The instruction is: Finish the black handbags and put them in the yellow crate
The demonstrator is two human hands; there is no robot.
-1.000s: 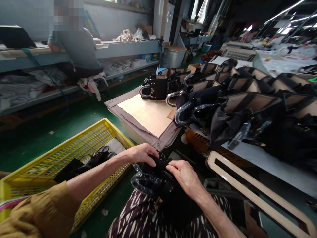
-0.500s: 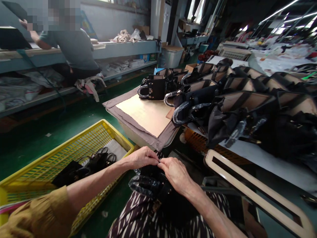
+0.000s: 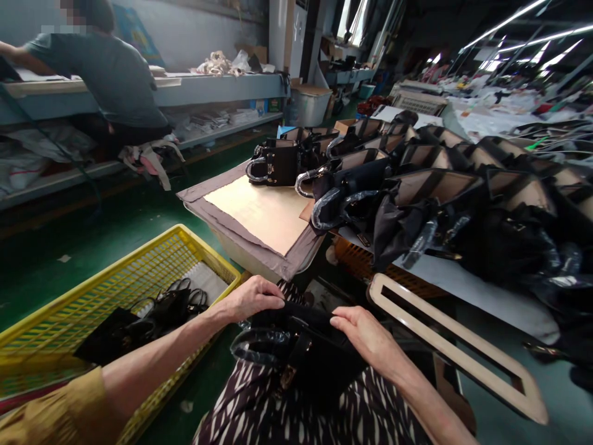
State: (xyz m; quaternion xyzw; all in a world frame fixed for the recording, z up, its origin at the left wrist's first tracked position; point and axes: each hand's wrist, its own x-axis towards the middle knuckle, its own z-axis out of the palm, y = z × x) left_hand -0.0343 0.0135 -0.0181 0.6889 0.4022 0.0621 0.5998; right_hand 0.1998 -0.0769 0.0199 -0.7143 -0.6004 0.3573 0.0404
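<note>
A black handbag rests on my lap, its plastic-wrapped handle sticking out to the left. Gold-coloured hardware shows on its front. My left hand pinches the far left part of the bag's top edge. On the right part of that same edge, my right hand grips with thumb and fingers pressed together. Between the two hands the top edge runs fairly straight. The bag's underside is hidden against the patterned cloth over my legs.
A yellow basket holding small black bags stands at my left. Ahead is a cloth-covered stand with a black bag on it. Many black bags crowd the right table, near a pale slotted frame. A person sits at a far bench.
My hands, close together before, are now spread along the bag's top edge, the right one having moved right. The view has shifted slightly, and the far person leans further left.
</note>
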